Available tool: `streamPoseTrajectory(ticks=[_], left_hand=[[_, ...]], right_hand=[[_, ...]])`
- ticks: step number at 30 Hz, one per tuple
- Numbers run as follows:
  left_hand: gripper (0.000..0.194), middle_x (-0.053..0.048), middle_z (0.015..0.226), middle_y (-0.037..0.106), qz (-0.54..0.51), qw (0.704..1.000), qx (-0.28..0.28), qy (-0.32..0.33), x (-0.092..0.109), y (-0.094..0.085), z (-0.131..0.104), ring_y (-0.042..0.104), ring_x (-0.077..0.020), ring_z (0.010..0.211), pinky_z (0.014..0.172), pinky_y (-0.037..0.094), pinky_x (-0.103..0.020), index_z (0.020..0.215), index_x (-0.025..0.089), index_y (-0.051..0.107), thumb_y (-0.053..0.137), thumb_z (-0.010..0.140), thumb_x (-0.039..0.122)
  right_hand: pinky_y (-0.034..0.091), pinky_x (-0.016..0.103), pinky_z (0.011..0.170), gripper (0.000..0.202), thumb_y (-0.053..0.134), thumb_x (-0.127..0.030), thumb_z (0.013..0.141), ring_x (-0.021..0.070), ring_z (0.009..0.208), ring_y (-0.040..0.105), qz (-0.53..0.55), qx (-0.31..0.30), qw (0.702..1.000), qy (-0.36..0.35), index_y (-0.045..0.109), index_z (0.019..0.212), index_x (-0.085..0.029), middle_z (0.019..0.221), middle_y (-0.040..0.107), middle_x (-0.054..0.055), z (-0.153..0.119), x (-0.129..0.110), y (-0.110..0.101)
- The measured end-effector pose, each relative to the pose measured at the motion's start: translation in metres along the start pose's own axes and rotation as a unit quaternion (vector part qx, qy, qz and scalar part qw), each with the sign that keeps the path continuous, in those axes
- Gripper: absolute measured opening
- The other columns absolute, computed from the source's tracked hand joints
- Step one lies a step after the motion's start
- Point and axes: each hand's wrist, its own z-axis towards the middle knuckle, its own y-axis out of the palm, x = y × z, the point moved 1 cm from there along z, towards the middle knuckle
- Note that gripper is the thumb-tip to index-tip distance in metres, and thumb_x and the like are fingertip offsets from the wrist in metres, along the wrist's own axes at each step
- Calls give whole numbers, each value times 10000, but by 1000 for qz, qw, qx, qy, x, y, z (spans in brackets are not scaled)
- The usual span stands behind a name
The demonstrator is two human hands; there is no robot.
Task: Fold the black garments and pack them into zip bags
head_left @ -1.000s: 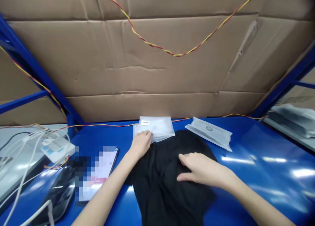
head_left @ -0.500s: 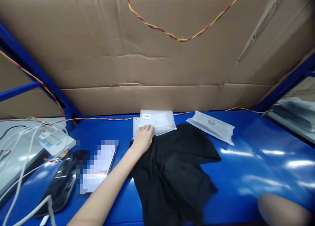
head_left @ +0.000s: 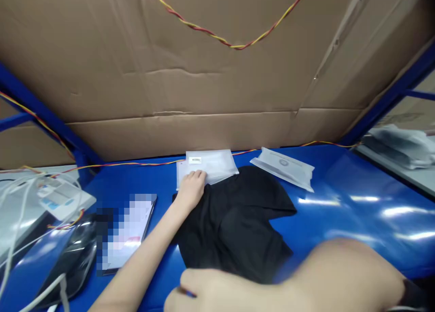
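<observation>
A black cloth garment [head_left: 244, 212], which looks like a pair of shorts, lies spread and creased on the blue tabletop. My left hand [head_left: 193, 189] is closed at its upper left edge, fingers bent and together over the cloth where it meets white frosted plastic bags [head_left: 217, 165]. Those bags overlap, and one bears a barcode label. Low in the view, my right hand [head_left: 204, 287] reaches across from the right over the garment's lower part. It is blurred, its fingers look bent, and whatever might be between them is hidden.
Another frosted bag [head_left: 285, 167] lies right of the garment. To the left are a phone-like flat item [head_left: 129, 239], partly pixelated, a black glossy pouch [head_left: 73, 253], a white box [head_left: 68, 196] and white cables. A cardboard wall [head_left: 204, 90] stands behind; packed bags [head_left: 404, 144] sit at far right.
My right hand has come in from the lower right corner, moving left across the garment's lower part. My left hand stays at the garment's upper edge. The whole view has shifted slightly.
</observation>
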Motion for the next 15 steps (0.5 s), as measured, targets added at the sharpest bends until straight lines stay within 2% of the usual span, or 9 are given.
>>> streamPoseTrajectory(ticks=[1,2,3,4,9,10,12,15], left_hand=[[285,-126,1139,627,3,1000,-3,-4,1,-1,0,569,-245,1077,914,452,-367,1116,149,556,350,926,95],[285,-128,1106,632,5,1000,-6,-7,2,-3,-1,574,-242,1059,900,459,-359,1095,144,563,343,925,86],[289,-127,1083,636,6,1000,-8,-11,2,-3,-1,577,-239,1045,887,465,-351,1078,140,569,335,922,74],[295,-125,1071,637,6,1000,-11,-12,2,-3,-2,578,-236,1036,871,471,-342,1067,139,573,332,916,61],[352,-94,1136,628,-27,1000,-13,-9,-4,-1,-2,567,-210,1074,839,484,-296,1085,158,586,343,879,7],[351,-90,1146,628,-37,999,-10,-9,-6,0,-2,564,-208,1084,851,482,-296,1090,163,592,346,886,18],[325,-89,1139,639,-57,998,-3,-9,-9,0,-2,560,-213,1094,878,475,-306,1085,166,609,350,917,67],[300,-87,1099,664,-74,997,7,-9,-11,-3,-2,571,-227,1071,904,466,-328,1047,170,643,356,958,162]], right_hand=[[373,250,499,205,583,-302,874,105,570,479,3,-8,999,-49,595,680,-236,718,662,-70,-4,1,-11],[360,262,500,263,571,-337,884,117,567,477,-5,-13,999,-47,585,650,-217,661,640,-41,-11,5,-19],[312,291,474,356,546,-354,895,128,518,448,-33,-2,999,-11,536,569,-212,569,587,-26,-19,11,-23],[306,305,506,337,513,-298,907,129,525,456,-60,-8,998,33,537,585,-202,579,577,-18,-29,19,-24],[315,323,600,185,455,-245,931,169,636,556,-165,-40,964,206,555,788,-184,734,597,26,-80,64,-1],[314,319,595,187,463,-288,940,180,652,576,-176,-52,952,246,562,826,-177,764,609,39,-89,71,2],[301,310,562,324,472,-463,939,200,648,602,-161,-73,928,329,572,861,-165,780,631,60,-106,80,2],[240,291,504,528,497,-706,820,212,592,597,-75,-101,904,409,560,796,-182,712,635,48,-124,83,-3]])
